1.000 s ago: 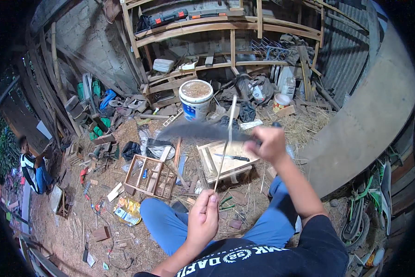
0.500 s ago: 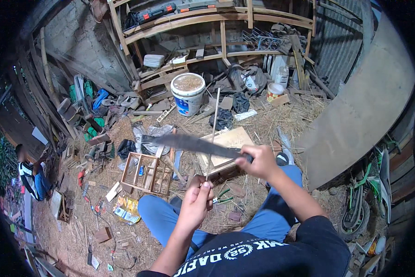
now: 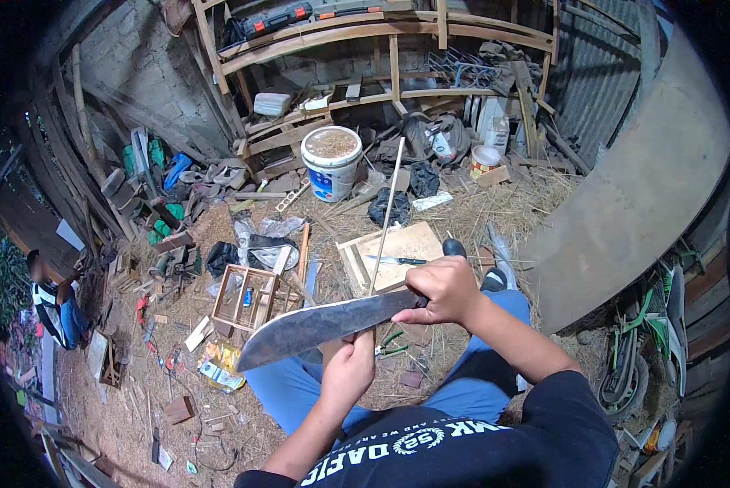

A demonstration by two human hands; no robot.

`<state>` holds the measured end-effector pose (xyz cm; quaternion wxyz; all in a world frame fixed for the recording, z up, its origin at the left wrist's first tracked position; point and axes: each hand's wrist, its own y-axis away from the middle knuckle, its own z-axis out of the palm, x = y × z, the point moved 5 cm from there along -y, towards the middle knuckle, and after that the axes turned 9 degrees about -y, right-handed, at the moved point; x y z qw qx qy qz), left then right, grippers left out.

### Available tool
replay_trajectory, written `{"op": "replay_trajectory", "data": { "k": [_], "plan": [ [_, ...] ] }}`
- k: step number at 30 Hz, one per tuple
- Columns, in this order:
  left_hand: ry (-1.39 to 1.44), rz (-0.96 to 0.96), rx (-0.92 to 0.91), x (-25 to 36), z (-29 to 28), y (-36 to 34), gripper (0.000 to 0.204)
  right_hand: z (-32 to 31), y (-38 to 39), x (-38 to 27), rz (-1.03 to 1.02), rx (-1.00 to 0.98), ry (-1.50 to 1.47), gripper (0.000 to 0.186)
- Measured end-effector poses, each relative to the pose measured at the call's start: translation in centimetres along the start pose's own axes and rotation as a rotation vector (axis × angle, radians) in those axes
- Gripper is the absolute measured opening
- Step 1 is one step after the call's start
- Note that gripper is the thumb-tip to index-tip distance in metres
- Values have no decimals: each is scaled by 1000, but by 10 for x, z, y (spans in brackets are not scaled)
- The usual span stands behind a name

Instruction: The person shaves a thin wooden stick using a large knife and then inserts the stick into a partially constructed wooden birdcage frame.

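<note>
My right hand (image 3: 445, 290) is closed around the dark handle of a machete (image 3: 320, 327). The broad, stained blade points left and slightly down, passing across the lower part of a thin wooden stick (image 3: 388, 207). My left hand (image 3: 350, 370) is closed on the stick's lower end, just below the blade, which partly covers the fingers. The stick rises from there, leaning a little right. Whether the edge touches the wood I cannot tell. Beyond the blade, a small knife (image 3: 397, 260) with a dark handle lies on a pale wooden board (image 3: 418, 241).
Green-handled pliers (image 3: 391, 345) lie between my legs. A small wooden frame (image 3: 227, 297) stands by my left knee, with a white bucket (image 3: 331, 175) farther back. A large panel (image 3: 633, 187) leans at right, near a green bike (image 3: 645, 329). Another person (image 3: 56, 305) sits far left.
The machete has come down from above my left hand, and its tip has swung nearer to me. The stick's top has tilted slightly right. The small knife on the board has come into sight.
</note>
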<state>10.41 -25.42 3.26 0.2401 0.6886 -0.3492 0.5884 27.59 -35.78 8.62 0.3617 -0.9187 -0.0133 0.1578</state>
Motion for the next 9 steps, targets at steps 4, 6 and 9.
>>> {"op": "replay_trajectory", "data": {
  "k": [4,6,9],
  "plan": [
    [-38,-14,-74,29,-8,10,21,-23,-3,50,163,195,90,65],
    [276,-206,-247,26,-7,23,17,-59,2,131,637,325,149,71],
    [239,-193,-209,11,-19,23,23,-84,-2,172,867,265,150,78]
  ]
}}
